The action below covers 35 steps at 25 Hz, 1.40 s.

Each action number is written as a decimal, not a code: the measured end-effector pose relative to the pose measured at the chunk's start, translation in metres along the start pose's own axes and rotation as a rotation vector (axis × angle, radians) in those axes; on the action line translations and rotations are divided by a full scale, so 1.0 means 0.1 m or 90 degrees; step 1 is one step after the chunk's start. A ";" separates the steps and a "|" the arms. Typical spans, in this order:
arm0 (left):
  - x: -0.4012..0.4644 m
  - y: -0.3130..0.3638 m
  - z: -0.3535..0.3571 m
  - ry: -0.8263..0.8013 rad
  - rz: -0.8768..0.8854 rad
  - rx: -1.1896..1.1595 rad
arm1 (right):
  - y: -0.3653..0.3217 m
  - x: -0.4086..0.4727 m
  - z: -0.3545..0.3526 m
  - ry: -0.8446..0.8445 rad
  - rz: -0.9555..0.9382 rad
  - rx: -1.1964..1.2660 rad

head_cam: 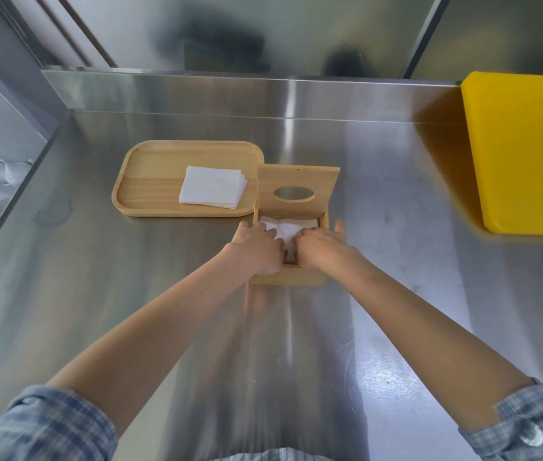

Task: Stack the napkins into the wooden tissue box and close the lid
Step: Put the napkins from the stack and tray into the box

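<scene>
A steel counter [163, 294] carries a wooden tray [150, 181], an open tissue box [288, 277] just beside it, and a yellow board [526, 154].

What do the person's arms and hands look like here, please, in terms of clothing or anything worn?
Both forearms are bare. The left hand and right hand show no gloves, and no rings or watch are visible. The blue-and-white plaid shirt sleeves are rolled up near the elbows; the right cuff carries a pale button.

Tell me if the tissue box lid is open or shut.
Open: the lid stands upright behind the tissue box, leaving the napkins inside exposed.
</scene>
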State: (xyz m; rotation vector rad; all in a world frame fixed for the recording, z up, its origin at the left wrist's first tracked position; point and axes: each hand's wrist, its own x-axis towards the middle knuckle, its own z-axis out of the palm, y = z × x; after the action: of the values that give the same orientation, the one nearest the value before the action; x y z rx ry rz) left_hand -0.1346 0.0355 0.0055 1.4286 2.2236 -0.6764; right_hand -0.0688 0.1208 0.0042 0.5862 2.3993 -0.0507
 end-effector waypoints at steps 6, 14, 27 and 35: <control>-0.27 -0.13 -0.10 0.123 0.039 -0.460 | 0.05 -0.26 -0.06 0.181 -0.040 0.159; -0.58 -0.61 0.03 0.293 -0.109 -0.705 | -0.22 -0.46 -0.25 0.277 -0.094 0.459; -0.29 -1.45 0.33 0.249 -0.291 -0.785 | -0.88 0.15 -0.61 0.148 -0.104 0.552; 0.23 -1.64 0.42 0.144 -0.328 -0.765 | -1.02 0.79 -0.70 0.122 0.072 0.591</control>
State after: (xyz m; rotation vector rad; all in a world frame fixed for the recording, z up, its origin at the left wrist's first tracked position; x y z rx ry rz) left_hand -0.2907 -0.0313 -0.0121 0.3284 2.4029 0.6832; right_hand -0.2081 0.0733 -0.0010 1.1709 2.4222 -1.1425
